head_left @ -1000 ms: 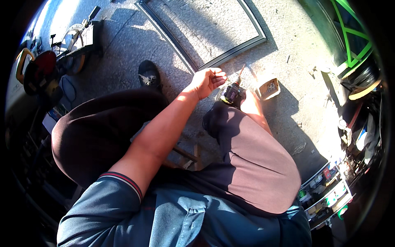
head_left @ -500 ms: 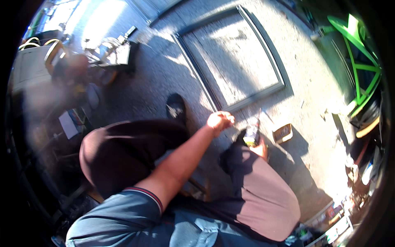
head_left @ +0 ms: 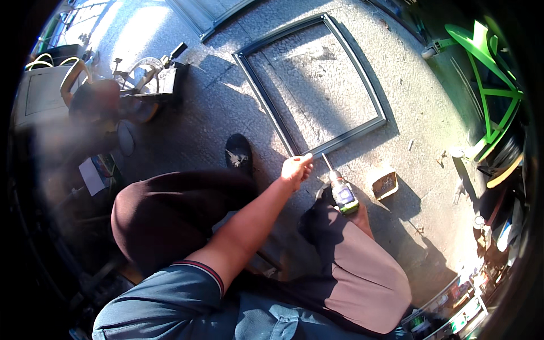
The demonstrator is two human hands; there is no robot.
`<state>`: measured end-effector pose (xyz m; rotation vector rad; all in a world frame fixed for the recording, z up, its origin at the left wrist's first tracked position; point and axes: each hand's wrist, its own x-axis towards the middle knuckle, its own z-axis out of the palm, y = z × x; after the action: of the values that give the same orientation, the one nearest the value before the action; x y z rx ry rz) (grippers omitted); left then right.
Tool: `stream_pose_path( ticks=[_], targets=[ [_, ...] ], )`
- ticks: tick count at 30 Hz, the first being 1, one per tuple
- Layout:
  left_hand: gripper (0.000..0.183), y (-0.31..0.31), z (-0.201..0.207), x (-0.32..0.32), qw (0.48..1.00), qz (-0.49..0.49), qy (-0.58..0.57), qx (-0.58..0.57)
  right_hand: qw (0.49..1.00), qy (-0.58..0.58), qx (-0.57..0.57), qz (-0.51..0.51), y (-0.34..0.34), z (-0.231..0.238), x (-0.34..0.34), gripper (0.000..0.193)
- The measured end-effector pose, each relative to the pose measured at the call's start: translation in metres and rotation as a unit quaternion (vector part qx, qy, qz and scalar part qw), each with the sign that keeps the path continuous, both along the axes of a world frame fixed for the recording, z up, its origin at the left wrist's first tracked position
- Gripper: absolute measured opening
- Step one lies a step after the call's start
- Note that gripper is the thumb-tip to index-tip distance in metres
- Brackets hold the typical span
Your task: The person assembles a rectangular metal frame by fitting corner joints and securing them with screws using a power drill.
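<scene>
A dark grey rectangular frame (head_left: 351,137) lies flat on the rough floor ahead of me. At its near corner is my left hand (head_left: 296,171), with thumb and fingers pinched together. Whatever sits in the pinch is too small to make out. Lower right of that corner, my right hand (head_left: 361,218) grips a cordless drill (head_left: 343,194), partly hidden behind my right knee. The drill's long bit points up and left towards the frame's near side, its tip close to the left fingers. Right of the drill stands a small open box (head_left: 385,182) with small loose pieces inside.
A mitre saw (head_left: 148,79) stands at the far left. Part of a second frame (head_left: 215,22) lies beyond the first. On the right are a bright green metal stand (head_left: 492,93) and assorted clutter. My shod left foot (head_left: 238,152) rests left of the near corner.
The drill has turned so its bit points more clearly towards the frame's near side. My left hand has drawn slightly down and left, its fingers still pinched.
</scene>
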<state>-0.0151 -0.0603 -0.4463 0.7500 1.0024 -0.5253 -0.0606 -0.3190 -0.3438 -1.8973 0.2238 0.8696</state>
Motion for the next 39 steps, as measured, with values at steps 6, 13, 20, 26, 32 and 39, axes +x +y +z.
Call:
stream_pose_path(
  ticks=[6, 13, 20, 26, 32, 39],
  targets=[
    [0.028, -0.004, -0.004, 0.002, 0.997, 0.038, 0.026, -0.060, 0.992, 0.007, -0.066, 0.104, 0.005, 0.011, 0.007, 0.051],
    [0.016, 0.000, -0.004, 0.005, 0.989, 0.073, -0.016, -0.128, 0.997, 0.030, -0.025, 0.063, -0.002, -0.001, 0.002, 0.053],
    [0.018, -0.003, 0.001, 0.003, 0.982, 0.077, -0.003, -0.175, 0.999, 0.029, 0.000, 0.023, -0.005, 0.000, 0.006, 0.055],
    [0.020, 0.004, -0.001, -0.004, 0.977, 0.085, 0.018, -0.197, 0.999, 0.023, 0.037, 0.001, -0.005, -0.019, 0.003, 0.057],
    [0.015, 0.002, -0.006, -0.007, 0.965, 0.084, 0.002, -0.250, 0.990, 0.039, 0.102, -0.090, 0.003, 0.003, 0.006, 0.059],
    [0.019, -0.004, -0.025, -0.024, 0.954, 0.124, 0.045, -0.267, 0.998, 0.014, -0.009, 0.053, -0.007, -0.013, 0.011, 0.058]
  ],
)
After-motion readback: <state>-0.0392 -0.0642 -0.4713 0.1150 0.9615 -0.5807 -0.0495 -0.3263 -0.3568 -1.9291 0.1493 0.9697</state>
